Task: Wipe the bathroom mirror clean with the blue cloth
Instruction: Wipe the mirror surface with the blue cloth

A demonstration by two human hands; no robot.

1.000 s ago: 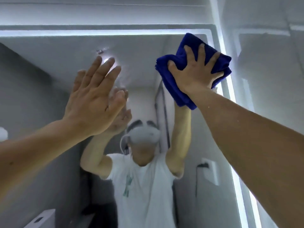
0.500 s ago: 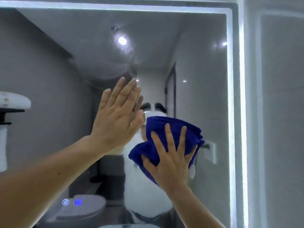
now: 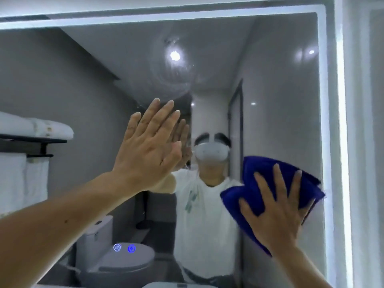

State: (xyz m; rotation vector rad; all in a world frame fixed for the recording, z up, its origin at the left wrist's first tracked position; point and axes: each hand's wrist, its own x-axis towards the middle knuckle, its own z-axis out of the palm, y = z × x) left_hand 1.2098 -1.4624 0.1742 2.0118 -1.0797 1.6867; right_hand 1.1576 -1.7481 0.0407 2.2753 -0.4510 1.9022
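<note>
The bathroom mirror (image 3: 276,84) fills the view, framed by a lit white strip along its top and right edges. My right hand (image 3: 276,213) lies flat with spread fingers on the folded blue cloth (image 3: 255,177) and presses it against the glass near the mirror's lower right side. My left hand (image 3: 147,148) is flat against the mirror's middle, fingers straight and together, holding nothing. Circular smear marks (image 3: 172,71) show on the glass above my left hand.
Two small lit touch buttons (image 3: 124,247) glow on the mirror's lower part. The reflection shows a person in a white shirt, a toilet, and a towel shelf at left. A white wall (image 3: 365,142) borders the mirror on the right.
My right hand slid the cloth from the mirror's top right corner down to the middle, then right toward the lit edge. My left hand stayed flat on the glass.
</note>
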